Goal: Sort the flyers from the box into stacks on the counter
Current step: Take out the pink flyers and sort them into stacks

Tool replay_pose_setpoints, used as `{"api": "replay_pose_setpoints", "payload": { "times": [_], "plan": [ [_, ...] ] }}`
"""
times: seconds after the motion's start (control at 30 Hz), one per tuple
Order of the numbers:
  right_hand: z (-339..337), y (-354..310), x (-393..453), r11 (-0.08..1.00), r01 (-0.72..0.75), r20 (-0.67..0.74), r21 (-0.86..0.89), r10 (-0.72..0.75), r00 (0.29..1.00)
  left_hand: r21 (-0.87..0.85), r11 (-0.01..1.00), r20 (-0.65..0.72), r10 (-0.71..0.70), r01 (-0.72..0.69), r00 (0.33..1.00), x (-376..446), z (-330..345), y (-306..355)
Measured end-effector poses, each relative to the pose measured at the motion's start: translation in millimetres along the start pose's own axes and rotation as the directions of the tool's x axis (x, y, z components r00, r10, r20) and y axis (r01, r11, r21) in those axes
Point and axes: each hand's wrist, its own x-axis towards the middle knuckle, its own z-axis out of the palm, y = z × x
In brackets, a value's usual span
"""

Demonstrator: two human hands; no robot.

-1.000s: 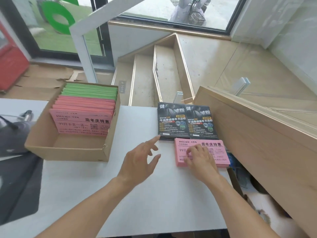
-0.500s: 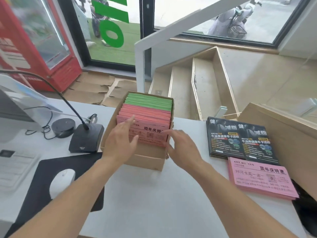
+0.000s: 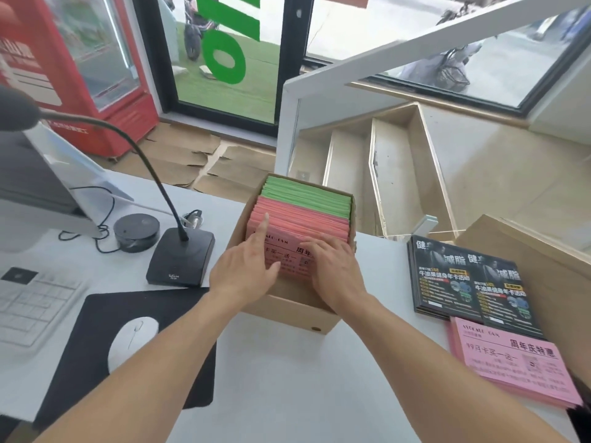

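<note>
A cardboard box [image 3: 287, 311] stands on the white counter [image 3: 287, 378]. Inside it, pink flyers [image 3: 303, 223] stand in a row at the front with green flyers [image 3: 307, 196] behind. My left hand [image 3: 246, 270] lies on the front pink flyer, its index finger stretched up to the tops of the pink row. My right hand [image 3: 335, 270] rests flat on the same flyer's right half. On the counter to the right lie two side-by-side black flyer stacks [image 3: 463, 282] and a pink flyer stack [image 3: 515, 359] in front of them.
A gooseneck microphone base [image 3: 180, 257], a round black puck [image 3: 137, 231], a keyboard [image 3: 35, 302] and a white mouse [image 3: 132, 342] on a black mat [image 3: 96, 378] sit to the left. A wooden panel [image 3: 543, 251] rises at the right. Stairs drop behind the counter.
Both hands left the pink stack on the counter and moved left into the box, where they now rest on the front pink flyer. The view swung left.
</note>
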Motion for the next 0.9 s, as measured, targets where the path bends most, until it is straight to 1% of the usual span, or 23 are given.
{"api": "replay_pose_setpoints", "payload": {
  "times": [0.13,0.33,0.43,0.57,0.63,0.73,0.83,0.9],
  "plan": [
    [-13.9,-6.8,4.9,0.997,0.004,0.022,0.077,-0.006,1.0,0.005,1.0,0.015,-0.005,0.005,1.0,-2.1,-2.0,1.1],
    [-13.1,-13.9,15.1,0.992,-0.03,0.077,0.119,0.02,0.997,-0.07,0.997,-0.023,0.019,-0.02,1.0,-3.2,0.5,-2.1],
    [-10.9,-18.1,12.6,0.997,-0.014,0.042,0.08,0.011,0.999,-0.077,0.997,-0.026,0.016,-0.018,1.0,-3.3,-0.1,-1.4],
    [-8.0,-23.0,8.0,0.998,-0.016,-0.064,0.068,0.02,0.998,-0.094,0.995,-0.042,0.017,-0.021,0.999,-2.8,0.0,-1.2],
    [-4.6,-22.9,7.7,0.998,-0.007,-0.096,0.057,0.012,0.995,-0.099,0.995,-0.047,0.018,-0.022,0.999,-2.4,0.5,-1.4],
    [-4.3,-23.3,8.7,1.0,0.0,-0.097,0.009,0.001,0.995,-0.102,0.995,-0.046,0.013,-0.018,0.999,-1.1,1.9,-2.3],
    [-6.1,-24.0,10.7,0.997,-0.004,-0.054,-0.081,-0.001,0.999,-0.11,0.994,-0.034,0.004,-0.007,0.999,0.1,3.6,-3.5],
    [-5.4,-24.8,9.0,0.997,-0.013,-0.041,-0.08,0.01,0.999,-0.117,0.993,-0.034,0.01,-0.014,0.999,0.3,4.8,-4.2]
  ]
}}
